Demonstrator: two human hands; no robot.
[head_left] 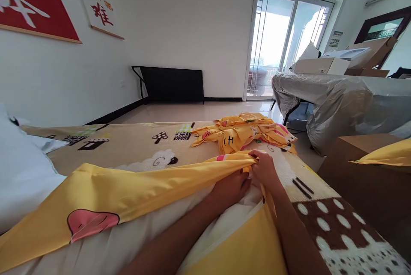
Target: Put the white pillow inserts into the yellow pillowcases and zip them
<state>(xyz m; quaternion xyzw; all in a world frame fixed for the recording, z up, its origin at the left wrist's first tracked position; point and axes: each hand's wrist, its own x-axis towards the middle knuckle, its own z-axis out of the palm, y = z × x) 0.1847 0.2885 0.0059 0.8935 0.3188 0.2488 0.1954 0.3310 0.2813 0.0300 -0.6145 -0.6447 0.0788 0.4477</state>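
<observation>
A yellow duvet cover (122, 185) with a pink printed patch is stretched across the bed in front of me, its edge running from lower left up to my hands. My right hand (265, 168) is closed on the bunched corner of this cover. Just below and left of it, my left hand (233, 187) has its fingers curled round white cloth, apparently the white quilt (221, 228) showing between the yellow edges. The exact grip of the left fingertips is partly hidden. Beyond both hands lies a crumpled yellow printed cloth (240, 134).
A patterned beige and brown blanket (199, 142) covers the bed. At the left edge is a white pillow (22, 172). On the right stand a brown box (362, 181) with yellow cloth on it, and a plastic-covered table (334, 99) bearing cartons. A black folded frame (173, 84) leans against the wall.
</observation>
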